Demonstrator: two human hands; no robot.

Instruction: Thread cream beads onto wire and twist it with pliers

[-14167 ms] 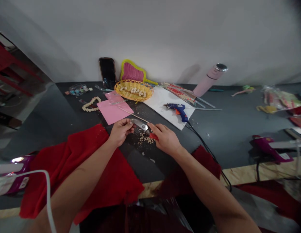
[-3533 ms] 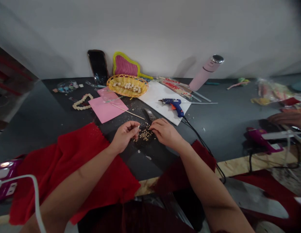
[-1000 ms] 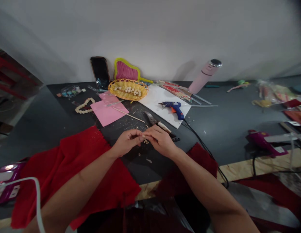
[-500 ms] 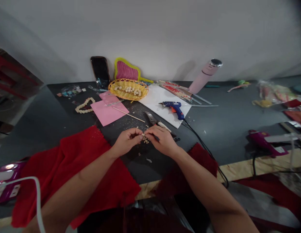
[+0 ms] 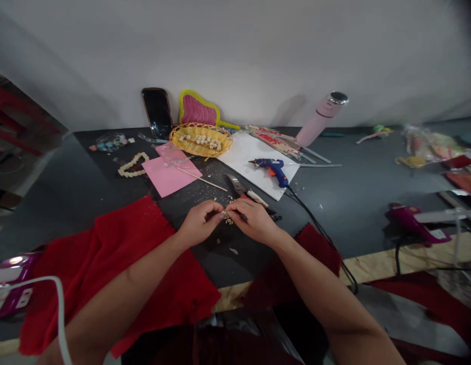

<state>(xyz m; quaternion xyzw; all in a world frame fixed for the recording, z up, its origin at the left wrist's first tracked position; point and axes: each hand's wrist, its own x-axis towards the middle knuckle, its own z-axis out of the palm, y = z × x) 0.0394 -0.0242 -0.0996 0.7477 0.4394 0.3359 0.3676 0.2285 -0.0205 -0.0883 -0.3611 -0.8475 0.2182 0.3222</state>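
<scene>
Together, left hand (image 5: pixel 200 221) and right hand (image 5: pixel 254 221) pinch a pale stub (image 5: pixel 224 212) in their fingers. Loose bits (image 5: pixel 229 220) lie just beneath.

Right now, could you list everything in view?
Small chopped pieces: many, cream, centre
Metal cutter: one, silver and red, beyond pieces
Thin stick: one, beige, centre
Square paper: some, pink, left
Woven oval basket: one, yellow, rear
Rimmed paddle: one, pink and yellow, rear
Lumpy heart outline: one, cream, left
Phone: one, black, rear left
Flat board: one, white, right of basket
Glue gun: one, blue, on board
Cylindrical flask: one, pink, rear right
Plastic devices: two, purple, both sides
Cloths: several, red, front
Left hand: one, centre
Right hand: one, centre
</scene>
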